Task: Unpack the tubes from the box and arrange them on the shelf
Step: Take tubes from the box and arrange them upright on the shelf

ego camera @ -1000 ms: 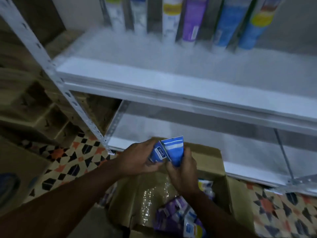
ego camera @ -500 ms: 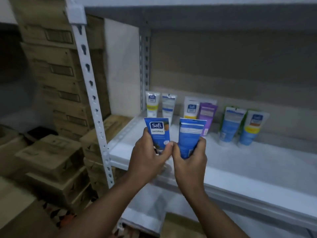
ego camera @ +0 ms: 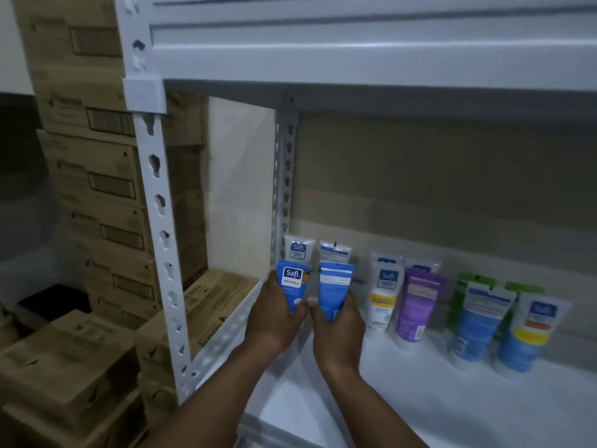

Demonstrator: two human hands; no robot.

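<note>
1. A white shelf (ego camera: 420,399) ran along a beige wall. A slotted post (ego camera: 158,221) stood at its left front corner, and brown cartons (ego camera: 97,189) were stacked beyond that.
2. The left hand (ego camera: 274,318) had its fingers curled round the lower half of a blue tube, the left tube (ego camera: 292,287), label facing out. The right hand (ego camera: 339,328) gripped the right tube (ego camera: 334,286), also blue, the same way with its printed back showing. The two thumbs nearly met.
3. Both tubes were upright and side by side at the shelf's left end, just in front of two white tubes (ego camera: 298,250) at the back. The hands hid their caps, so it could not be told whether they touched the shelf.
4. The step in hand looked like placing. The next move would call for lowering both tubes onto their caps, level with the front row, then letting go gently so neither tipped into its neighbours.
5. Two tubes were in the hands, and about ten stood on the shelf:
   - the two white ones
   - a yellow-banded tube (ego camera: 384,295) with a white one behind it
   - a purple tube (ego camera: 416,305) with a pale one behind it
   - two blue tubes (ego camera: 481,321), each with one of the green tubes (ego camera: 475,282) behind it
6. The box was out of view.
</note>
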